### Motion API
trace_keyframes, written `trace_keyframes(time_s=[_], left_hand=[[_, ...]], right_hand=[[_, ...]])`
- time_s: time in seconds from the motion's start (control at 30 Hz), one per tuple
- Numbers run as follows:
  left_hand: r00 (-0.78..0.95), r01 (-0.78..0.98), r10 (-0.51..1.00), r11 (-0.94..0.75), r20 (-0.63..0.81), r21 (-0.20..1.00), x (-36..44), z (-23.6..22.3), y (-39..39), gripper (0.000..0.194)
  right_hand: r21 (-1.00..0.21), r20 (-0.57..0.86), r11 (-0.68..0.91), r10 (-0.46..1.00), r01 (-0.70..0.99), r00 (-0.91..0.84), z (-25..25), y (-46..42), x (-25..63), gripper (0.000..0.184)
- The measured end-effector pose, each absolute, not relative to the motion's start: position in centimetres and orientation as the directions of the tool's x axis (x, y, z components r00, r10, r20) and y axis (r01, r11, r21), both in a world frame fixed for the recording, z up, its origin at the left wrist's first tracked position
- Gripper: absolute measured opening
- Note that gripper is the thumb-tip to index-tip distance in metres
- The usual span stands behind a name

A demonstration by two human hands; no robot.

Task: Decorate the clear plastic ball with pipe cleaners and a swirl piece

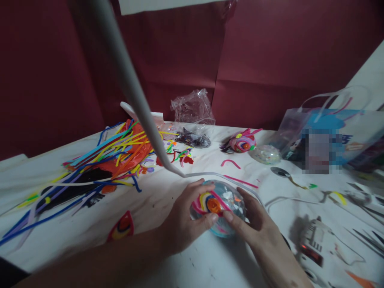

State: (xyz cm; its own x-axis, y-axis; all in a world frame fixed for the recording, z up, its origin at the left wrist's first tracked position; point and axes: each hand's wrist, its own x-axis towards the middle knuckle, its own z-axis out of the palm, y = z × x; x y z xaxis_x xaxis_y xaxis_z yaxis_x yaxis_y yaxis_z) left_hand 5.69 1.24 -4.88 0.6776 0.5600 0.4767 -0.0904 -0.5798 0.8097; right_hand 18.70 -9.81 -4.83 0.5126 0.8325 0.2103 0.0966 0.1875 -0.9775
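Lower centre, a shiny clear plastic ball (228, 200) with a fuzzy coiled orange patch (213, 205) sits between the left hand (187, 216) and right hand (259, 222), fingers curved around it, thumbs pressing the patch.

A pixelated patch hides part of the blue printed bag (330, 120) at right. The left forearm (99, 260) partly covers the red-edged eye shape (122, 227). The tools (367, 240) at right are blurred and cut off by the edge.
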Motion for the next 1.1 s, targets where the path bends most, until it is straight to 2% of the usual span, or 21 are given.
trace_keyframes(time_s=[0.47,0.67,0.97,1.1], left_hand=[[0.711,-0.081,0.526,-0.598,0.467,0.798,5.43,-4.75,1.45,0.050],[0.734,-0.087,0.505,-0.594,0.455,0.800,5.36,-5.10,1.38,0.054],[0.776,-0.093,0.575,-0.302,0.259,0.949,5.31,-5.14,0.94,0.082],[0.831,-0.132,0.520,-0.164,0.200,0.978,5.45,-4.90,1.15,0.081]], right_hand=[[-0.956,0.273,0.293,0.860,0.020,0.432,-4.95,-9.90,18.84,0.048],[-0.949,0.299,0.313,0.856,0.036,0.422,-5.28,-9.99,19.05,0.047],[-0.945,0.293,0.326,0.855,-0.006,0.428,-5.48,-9.76,19.26,0.047],[-0.945,0.285,0.326,0.849,-0.017,0.445,-5.63,-9.79,19.45,0.049]])
